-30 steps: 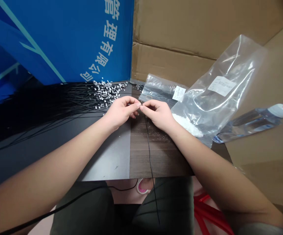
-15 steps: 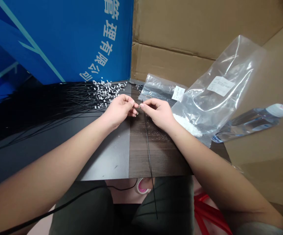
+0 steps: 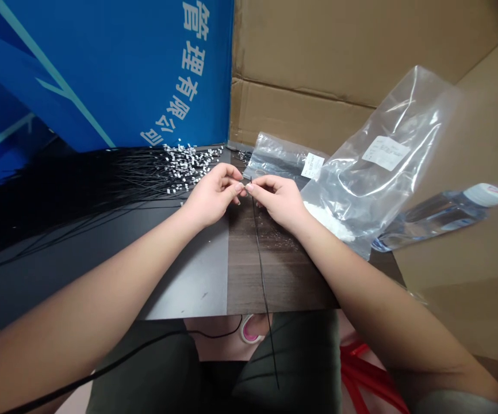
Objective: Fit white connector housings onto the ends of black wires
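Over the dark table, my right hand (image 3: 280, 198) pinches a thin black wire (image 3: 261, 264) near its upper end between thumb and fingers. The wire's long tail runs down past the table edge over my lap. My left hand (image 3: 215, 196) is closed in a pinch right beside it, fingertips meeting those of the right. Whatever the left fingers hold is too small to make out. Behind the left hand lies a big heap of black wires (image 3: 80, 178) with small white connectors (image 3: 188, 161) on their ends.
A clear plastic bag (image 3: 361, 184) holding small white pieces (image 3: 329, 221) lies right of my hands. Behind them is a smaller labelled bag (image 3: 275, 158). A water bottle (image 3: 443, 215) lies by the cardboard wall (image 3: 301, 46). A blue printed panel (image 3: 115, 63) stands at back left.
My left hand has moved slightly right, its thumb now close against the right fingertips. My right hand keeps its pinch on the wire, nearly still.
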The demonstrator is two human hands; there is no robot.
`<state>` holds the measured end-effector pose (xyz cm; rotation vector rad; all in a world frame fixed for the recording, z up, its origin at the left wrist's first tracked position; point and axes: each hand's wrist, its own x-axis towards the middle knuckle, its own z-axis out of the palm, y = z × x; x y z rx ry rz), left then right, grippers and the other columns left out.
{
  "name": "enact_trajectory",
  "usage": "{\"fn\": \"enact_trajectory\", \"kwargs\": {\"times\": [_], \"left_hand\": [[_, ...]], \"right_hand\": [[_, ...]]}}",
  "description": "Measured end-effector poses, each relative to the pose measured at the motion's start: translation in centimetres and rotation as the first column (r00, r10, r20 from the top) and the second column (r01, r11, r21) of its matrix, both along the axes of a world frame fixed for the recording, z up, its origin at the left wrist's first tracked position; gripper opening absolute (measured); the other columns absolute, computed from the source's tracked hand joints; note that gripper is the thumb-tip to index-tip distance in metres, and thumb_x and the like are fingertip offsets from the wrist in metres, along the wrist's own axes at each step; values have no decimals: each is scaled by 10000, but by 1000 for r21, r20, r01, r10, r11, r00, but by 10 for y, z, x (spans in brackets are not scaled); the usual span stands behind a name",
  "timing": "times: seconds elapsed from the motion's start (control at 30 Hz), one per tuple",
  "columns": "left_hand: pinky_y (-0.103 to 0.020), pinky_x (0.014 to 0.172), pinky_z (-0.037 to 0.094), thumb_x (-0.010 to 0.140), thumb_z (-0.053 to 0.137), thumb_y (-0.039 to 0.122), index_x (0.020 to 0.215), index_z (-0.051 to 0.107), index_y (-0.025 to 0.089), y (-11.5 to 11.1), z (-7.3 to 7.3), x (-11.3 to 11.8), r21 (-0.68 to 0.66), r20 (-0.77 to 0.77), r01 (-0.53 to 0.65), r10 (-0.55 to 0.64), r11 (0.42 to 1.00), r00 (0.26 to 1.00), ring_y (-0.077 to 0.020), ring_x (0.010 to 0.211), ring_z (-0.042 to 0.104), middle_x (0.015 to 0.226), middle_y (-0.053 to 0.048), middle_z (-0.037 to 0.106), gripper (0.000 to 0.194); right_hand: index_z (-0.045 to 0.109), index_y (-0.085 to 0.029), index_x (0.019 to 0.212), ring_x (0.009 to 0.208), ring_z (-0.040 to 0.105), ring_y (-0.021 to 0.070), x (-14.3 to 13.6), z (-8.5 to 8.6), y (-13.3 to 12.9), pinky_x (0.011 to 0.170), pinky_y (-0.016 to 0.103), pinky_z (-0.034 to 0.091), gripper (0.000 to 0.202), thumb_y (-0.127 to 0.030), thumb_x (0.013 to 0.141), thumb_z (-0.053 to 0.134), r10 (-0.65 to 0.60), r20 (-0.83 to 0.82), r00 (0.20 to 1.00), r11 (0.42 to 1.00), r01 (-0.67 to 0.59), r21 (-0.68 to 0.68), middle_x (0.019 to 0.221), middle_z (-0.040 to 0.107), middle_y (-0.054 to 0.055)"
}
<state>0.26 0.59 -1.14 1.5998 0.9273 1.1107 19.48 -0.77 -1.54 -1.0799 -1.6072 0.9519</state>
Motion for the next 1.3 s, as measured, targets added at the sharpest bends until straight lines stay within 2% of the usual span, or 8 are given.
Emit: {"fn": "enact_trajectory", "kwargs": {"times": [0.3, 0.43, 0.53, 0.67, 0.83, 1.03, 1.3], "left_hand": [[-280, 713, 533, 932, 651, 186, 1066, 567, 210, 6, -6, -9, 141, -148, 71, -50, 987, 988, -167, 846, 731, 859, -11, 710, 160], [-298, 749, 530, 953, 649, 213, 1087, 577, 218, 4, -3, -13, 153, -227, 97, -60, 983, 972, -180, 881, 743, 864, -14, 724, 151], [-284, 722, 530, 942, 661, 210, 1058, 578, 208, 2, -2, -10, 124, -190, 87, -62, 988, 980, -175, 872, 739, 881, -21, 719, 143], [-259, 664, 531, 915, 698, 210, 1053, 592, 187, 1, -3, -4, 49, -40, 56, -54, 997, 998, -160, 832, 720, 893, -30, 693, 176], [-262, 653, 530, 913, 749, 275, 1019, 611, 169, -1, -1, -3, -46, 40, 52, -51, 998, 998, -132, 714, 665, 856, -43, 716, 203], [-268, 669, 521, 894, 789, 472, 922, 680, 159, 0, 2, -7, -11, -58, 21, -22, 1000, 998, -121, 661, 625, 884, -66, 751, 333], [-266, 664, 516, 901, 756, 472, 944, 707, 165, 1, 0, -8, 19, -143, 12, -9, 1000, 990, -126, 667, 625, 893, -59, 737, 313]], "right_hand": [[727, -183, 805, 628, 518, 120, 0, 3, 0, 640, 301, 421, 245, -421, 855, 758, 17, 22, 1000, 997, -15, -74, 722, 670, -8], [706, -186, 779, 633, 520, 122, 0, 6, -1, 637, 302, 413, 225, -396, 845, 754, 25, 45, 999, 996, -21, -84, 708, 655, -11], [688, -190, 778, 617, 512, 120, -1, 6, -2, 621, 297, 413, 249, -420, 846, 755, 39, 32, 999, 993, -36, -111, 687, 635, -17], [676, -190, 812, 596, 513, 111, -1, 4, -1, 602, 289, 421, 283, -459, 863, 750, 42, -19, 999, 991, -44, -126, 722, 652, -8], [666, -192, 810, 597, 513, 114, 0, 3, 1, 594, 284, 411, 285, -455, 871, 758, -5, -38, 999, 994, 1, -106, 683, 609, -17], [646, -206, 788, 585, 500, 118, -1, 4, 0, 603, 293, 424, 277, -450, 870, 750, -32, -30, 999, 995, 29, -94, 650, 581, -32], [655, -206, 787, 581, 509, 126, 0, 2, 1, 595, 301, 419, 327, -502, 843, 781, -34, -32, 999, 994, 30, -101, 638, 585, -30]]}}
